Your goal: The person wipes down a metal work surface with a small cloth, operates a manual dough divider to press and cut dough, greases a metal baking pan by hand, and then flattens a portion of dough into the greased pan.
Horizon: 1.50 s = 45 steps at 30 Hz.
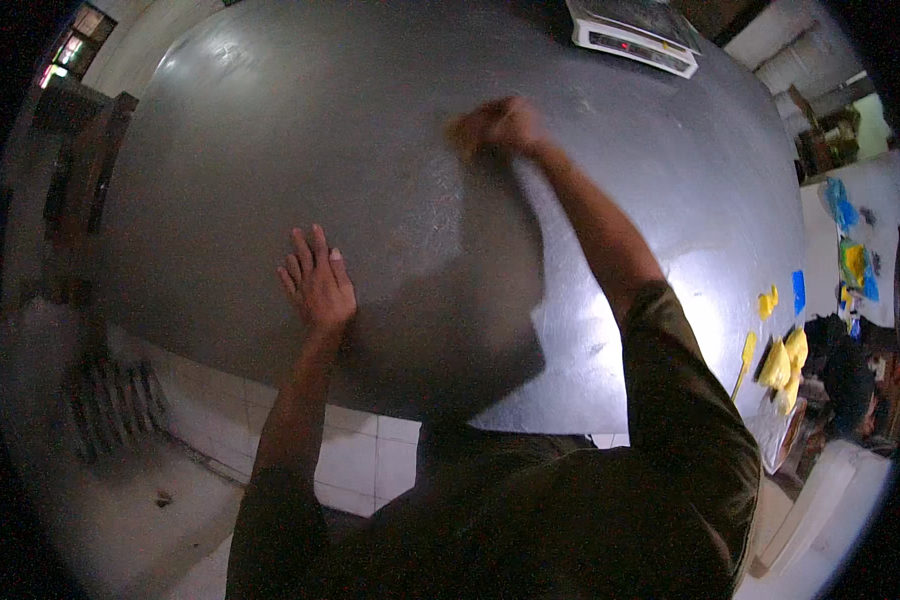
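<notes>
My left hand point(314, 280) rests palm down on the large grey metal table point(240, 160), fingers spread, left of the middle. My right hand point(510, 127) is out toward the far part of the table, fingers closed around a small yellowish thing point(462, 135). Motion blur hides what that thing is, though it is low over the metal surface. The shadow of my arm and body falls across the middle of the table.
A white scale point(632, 55) stands at the back right. Along the right edge lie yellow bags point(776, 365), small yellow pieces point(766, 306), a yellow long-handled tool point(745, 355) and a blue piece point(798, 292). Beyond are cluttered shelves point(825, 135); white tiles point(345, 440) show below the near edge.
</notes>
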Each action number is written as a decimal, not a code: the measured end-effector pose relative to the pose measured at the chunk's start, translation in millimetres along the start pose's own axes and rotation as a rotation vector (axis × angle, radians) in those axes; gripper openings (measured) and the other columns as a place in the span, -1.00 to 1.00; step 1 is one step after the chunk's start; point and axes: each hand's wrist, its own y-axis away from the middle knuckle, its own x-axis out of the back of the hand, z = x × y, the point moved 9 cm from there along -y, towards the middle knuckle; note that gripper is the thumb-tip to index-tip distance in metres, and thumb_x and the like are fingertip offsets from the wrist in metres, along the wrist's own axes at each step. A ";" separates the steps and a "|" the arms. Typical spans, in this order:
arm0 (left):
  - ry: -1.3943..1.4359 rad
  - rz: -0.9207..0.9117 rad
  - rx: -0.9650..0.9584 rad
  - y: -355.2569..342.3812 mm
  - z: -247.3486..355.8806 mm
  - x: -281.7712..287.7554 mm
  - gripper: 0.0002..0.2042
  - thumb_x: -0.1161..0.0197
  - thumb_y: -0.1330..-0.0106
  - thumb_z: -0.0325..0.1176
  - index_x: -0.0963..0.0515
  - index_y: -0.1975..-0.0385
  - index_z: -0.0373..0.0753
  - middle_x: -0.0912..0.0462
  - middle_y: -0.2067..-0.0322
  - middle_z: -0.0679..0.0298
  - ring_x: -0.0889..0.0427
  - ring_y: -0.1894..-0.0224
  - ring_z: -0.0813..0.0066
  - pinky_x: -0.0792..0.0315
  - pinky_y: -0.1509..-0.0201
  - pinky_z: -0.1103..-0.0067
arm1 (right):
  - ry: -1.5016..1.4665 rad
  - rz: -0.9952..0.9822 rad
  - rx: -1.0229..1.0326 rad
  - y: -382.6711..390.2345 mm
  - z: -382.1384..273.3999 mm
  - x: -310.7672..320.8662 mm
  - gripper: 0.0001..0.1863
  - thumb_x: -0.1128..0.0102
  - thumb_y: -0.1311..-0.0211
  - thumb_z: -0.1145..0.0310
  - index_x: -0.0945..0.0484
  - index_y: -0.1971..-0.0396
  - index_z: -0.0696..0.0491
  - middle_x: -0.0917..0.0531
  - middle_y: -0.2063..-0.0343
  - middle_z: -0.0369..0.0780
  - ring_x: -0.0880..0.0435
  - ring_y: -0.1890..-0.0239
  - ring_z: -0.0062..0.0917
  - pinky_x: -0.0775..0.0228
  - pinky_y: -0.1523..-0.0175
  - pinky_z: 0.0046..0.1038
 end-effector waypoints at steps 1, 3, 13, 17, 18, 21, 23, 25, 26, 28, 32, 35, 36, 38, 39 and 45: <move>-0.078 0.068 0.082 34.0 -37.5 -3.0 -0.41 0.21 -0.67 -0.02 -0.09 -0.62 -0.09 0.04 -0.63 -0.02 -0.13 -0.54 -0.36 0.15 -0.58 -0.21 | 0.301 0.112 0.001 -6.2 -83.2 -17.1 -0.73 -0.17 -0.45 0.25 -0.81 0.14 0.02 -0.84 0.17 -0.11 -0.84 0.17 -0.31 -0.67 0.04 -0.22; -0.097 0.118 0.054 36.5 -37.0 -12.7 -0.39 0.14 -0.65 -0.03 -0.11 -0.61 -0.11 0.02 -0.62 -0.06 -0.17 -0.51 -0.39 0.10 -0.55 -0.25 | 0.650 0.284 -0.024 -6.0 -142.5 33.7 -0.73 -0.25 -0.40 0.13 -0.82 0.13 -0.08 -0.85 0.20 -0.20 -0.84 0.20 -0.33 -0.66 0.09 -0.20; -0.107 -0.044 0.112 13.8 -29.0 -18.9 -0.35 0.04 -0.60 -0.06 -0.09 -0.59 -0.22 -0.01 -0.60 -0.09 -0.16 -0.54 -0.27 0.11 -0.57 -0.19 | 0.024 -0.136 0.171 -10.1 -244.7 -176.3 -0.66 -0.43 -0.26 0.08 -0.75 0.16 0.03 -0.81 0.13 -0.14 -0.80 0.14 -0.17 -0.62 -0.01 -0.07; -0.102 0.069 -0.006 20.5 -26.2 -15.6 -0.36 0.07 -0.61 -0.09 -0.09 -0.57 -0.29 0.01 -0.59 -0.14 -0.08 -0.57 -0.25 0.21 -0.60 -0.14 | -0.202 0.061 -0.246 -75.6 -33.0 78.1 -0.62 -0.44 -0.31 0.16 -0.74 0.06 0.15 -0.80 0.24 -0.17 -0.77 0.25 -0.39 -0.66 0.09 -0.28; -0.113 0.027 -0.005 17.6 -23.4 -22.5 -0.36 0.08 -0.61 -0.09 -0.08 -0.57 -0.30 0.03 -0.59 -0.16 -0.06 -0.57 -0.25 0.22 -0.60 -0.13 | -0.421 0.279 -0.282 -57.9 42.3 175.0 -0.68 -0.39 -0.35 0.24 -0.74 0.07 0.16 -0.80 0.22 -0.19 -0.76 0.28 -0.40 -0.66 0.12 -0.27; -0.061 -0.068 0.039 9.4 -20.8 -23.8 -0.36 0.10 -0.61 -0.10 -0.06 -0.57 -0.33 0.09 -0.60 -0.20 -0.03 -0.58 -0.27 0.23 -0.61 -0.12 | 0.045 0.712 -0.258 81.1 142.5 439.7 -0.62 -0.44 -0.26 0.19 -0.74 0.02 0.09 -0.81 0.11 -0.21 -0.79 0.15 -0.35 -0.66 0.04 -0.23; -0.032 -0.124 0.147 28.6 -17.5 4.2 -0.35 0.10 -0.61 -0.11 -0.05 -0.56 -0.37 0.10 -0.59 -0.22 -0.04 -0.58 -0.29 0.23 -0.61 -0.12 | 0.650 0.819 -0.878 148.9 137.2 454.6 -0.54 -0.42 -0.23 0.15 -0.72 -0.09 0.01 -0.80 0.00 -0.15 -0.78 -0.03 -0.25 -0.62 -0.08 -0.15; -0.103 -0.099 0.113 26.1 -9.6 5.0 -0.34 0.12 -0.60 -0.10 -0.05 -0.56 -0.39 0.08 -0.58 -0.25 -0.04 -0.57 -0.31 0.22 -0.60 -0.14 | 0.585 0.809 -0.575 123.3 108.2 409.5 -0.58 -0.35 -0.29 0.12 -0.73 -0.07 -0.01 -0.80 0.03 -0.14 -0.78 -0.02 -0.23 -0.61 -0.06 -0.12; -0.140 -0.080 0.093 25.9 -4.4 5.4 -0.33 0.12 -0.60 -0.09 -0.05 -0.56 -0.40 0.07 -0.58 -0.27 -0.04 -0.57 -0.31 0.21 -0.60 -0.14 | 0.765 0.586 -0.556 86.4 94.5 367.5 -0.63 -0.26 -0.35 0.10 -0.74 -0.01 -0.01 -0.80 0.08 -0.12 -0.78 0.02 -0.21 -0.60 -0.03 -0.09; -0.082 -0.177 0.063 -8.1 8.3 -5.2 -0.32 0.15 -0.60 -0.05 -0.05 -0.57 -0.39 0.06 -0.58 -0.27 -0.03 -0.58 -0.31 0.21 -0.60 -0.15 | 1.018 0.613 -0.326 29.8 105.6 322.4 -0.63 -0.04 -0.50 0.09 -0.76 0.10 -0.02 -0.79 0.14 -0.07 -0.77 0.08 -0.16 -0.59 0.02 -0.03; -0.099 -0.142 0.060 13.0 -19.7 -3.2 -0.29 0.18 -0.60 0.02 -0.04 -0.59 -0.33 0.07 -0.59 -0.22 0.00 -0.60 -0.28 0.19 -0.59 -0.17 | 0.529 -0.213 0.319 53.4 -179.7 -134.0 -0.62 -0.21 -0.40 0.05 -0.75 0.05 0.02 -0.78 0.10 -0.08 -0.75 0.03 -0.21 -0.57 -0.06 -0.09; -0.134 -0.162 0.134 14.9 -49.9 -20.5 -0.29 0.17 -0.61 0.04 -0.03 -0.60 -0.30 0.07 -0.60 -0.17 -0.01 -0.60 -0.27 0.20 -0.60 -0.17 | 0.194 -0.427 0.488 102.3 -267.1 -200.4 -0.56 -0.34 -0.32 0.02 -0.74 0.01 0.05 -0.78 0.07 -0.08 -0.74 0.00 -0.25 -0.55 -0.13 -0.13; -0.105 -0.155 0.118 13.0 -44.2 -22.0 -0.29 0.17 -0.61 0.04 -0.02 -0.61 -0.28 0.07 -0.61 -0.16 -0.01 -0.60 -0.27 0.20 -0.60 -0.18 | 0.123 -0.401 0.375 90.5 -250.6 -172.6 -0.53 -0.38 -0.30 0.01 -0.74 0.00 0.06 -0.78 0.06 -0.08 -0.73 -0.01 -0.26 -0.55 -0.15 -0.15; -0.035 -0.127 0.164 24.1 -36.9 -20.4 -0.30 0.16 -0.62 0.03 0.01 -0.62 -0.26 0.07 -0.61 -0.15 -0.01 -0.60 -0.26 0.21 -0.61 -0.19 | -0.006 -0.315 0.015 69.9 -176.1 -72.4 -0.48 -0.47 -0.25 -0.01 -0.73 -0.03 0.08 -0.78 0.04 -0.09 -0.72 -0.03 -0.28 -0.54 -0.19 -0.18; -0.057 -0.111 0.167 33.3 -41.5 -21.0 -0.30 0.16 -0.63 0.03 0.03 -0.62 -0.25 0.08 -0.61 -0.14 -0.01 -0.61 -0.26 0.21 -0.61 -0.19 | -0.040 -0.253 -0.183 68.4 -138.8 -2.9 -0.45 -0.51 -0.22 -0.02 -0.73 -0.04 0.09 -0.78 0.03 -0.09 -0.72 -0.05 -0.29 -0.53 -0.22 -0.19; -0.124 -0.191 0.195 27.6 -23.5 -7.3 -0.32 0.19 -0.66 0.02 0.07 -0.63 -0.20 0.13 -0.62 -0.10 0.00 -0.61 -0.23 0.25 -0.62 -0.19 | 0.834 0.908 -0.445 279.6 133.5 430.8 -0.76 -0.32 -0.33 0.14 -0.75 0.35 0.00 -0.79 0.45 -0.26 -0.71 0.51 -0.43 -0.54 0.38 -0.24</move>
